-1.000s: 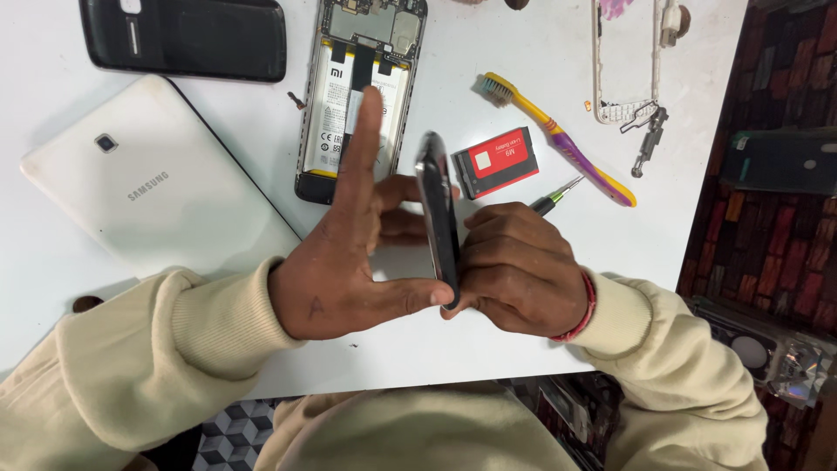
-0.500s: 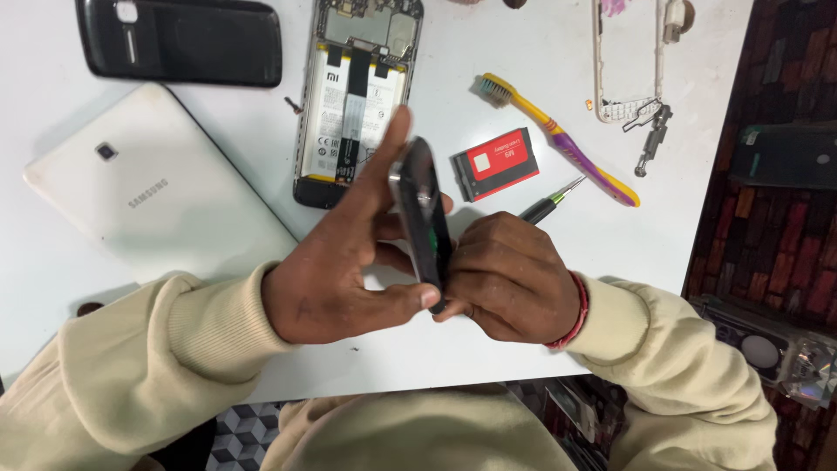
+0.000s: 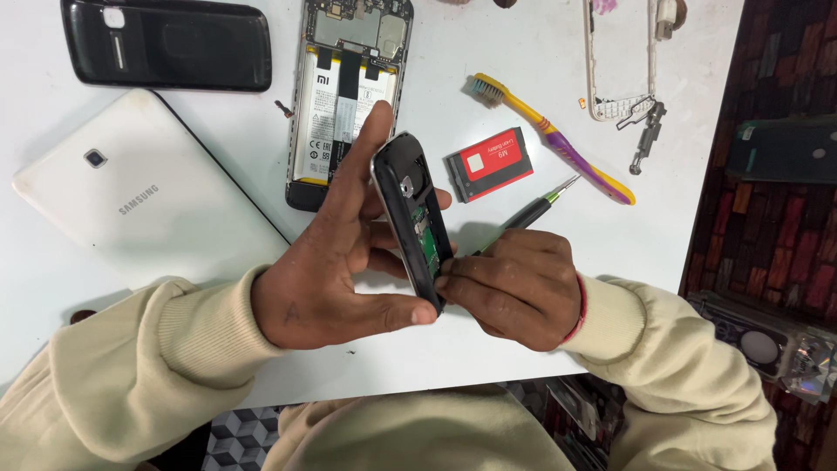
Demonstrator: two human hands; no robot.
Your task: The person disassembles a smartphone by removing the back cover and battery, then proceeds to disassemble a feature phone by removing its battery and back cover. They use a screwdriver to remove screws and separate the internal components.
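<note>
Now the small black phone (image 3: 412, 218), held edge-on a second ago, is turned so its open back shows green circuit board. Left hand (image 3: 336, 270) clamps it, thumb under the lower end, index finger along the top. Right hand (image 3: 514, 292) is closed on a screwdriver (image 3: 532, 209), fingertips at the phone's lower edge, above the white worktop (image 3: 488, 52). Red battery (image 3: 490, 163) lies just beyond.
</note>
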